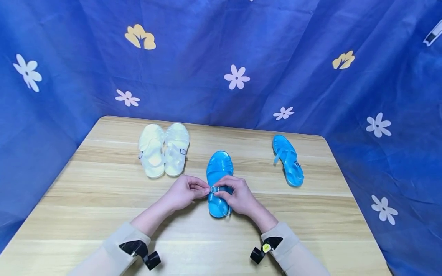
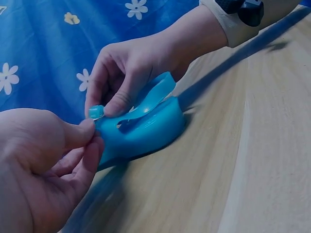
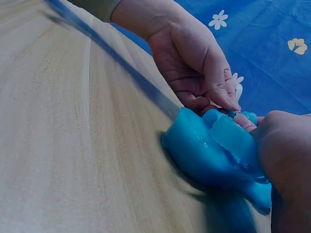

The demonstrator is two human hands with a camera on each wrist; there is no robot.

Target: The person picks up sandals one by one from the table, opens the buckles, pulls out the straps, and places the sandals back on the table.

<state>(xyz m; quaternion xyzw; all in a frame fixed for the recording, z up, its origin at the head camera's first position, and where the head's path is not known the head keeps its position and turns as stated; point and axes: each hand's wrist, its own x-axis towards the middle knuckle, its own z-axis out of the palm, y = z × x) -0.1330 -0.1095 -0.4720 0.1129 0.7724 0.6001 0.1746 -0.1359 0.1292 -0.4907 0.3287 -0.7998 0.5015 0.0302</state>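
A blue jelly sandal (image 1: 220, 165) lies in the middle of the table, toe pointing away, with both hands at its ankle strap. The strap's metal buckle (image 1: 215, 189) sits between the two hands. From the left, my left hand (image 1: 185, 191) pinches the strap end beside the buckle with thumb and fingertips. My right hand (image 1: 239, 194) holds the buckle side of the strap (image 3: 235, 138) between thumb and fingers. In the left wrist view, the sandal's heel (image 2: 160, 121) stands out beyond the hands. Fingertips hide the exact place where strap and buckle meet.
A pair of white sandals (image 1: 177, 161) lies side by side at the back left. Another blue sandal (image 1: 293, 172) lies at the back right, its strap sticking out to the left. Behind the wooden table (image 1: 310, 230) hangs a blue flowered curtain (image 1: 193, 57).
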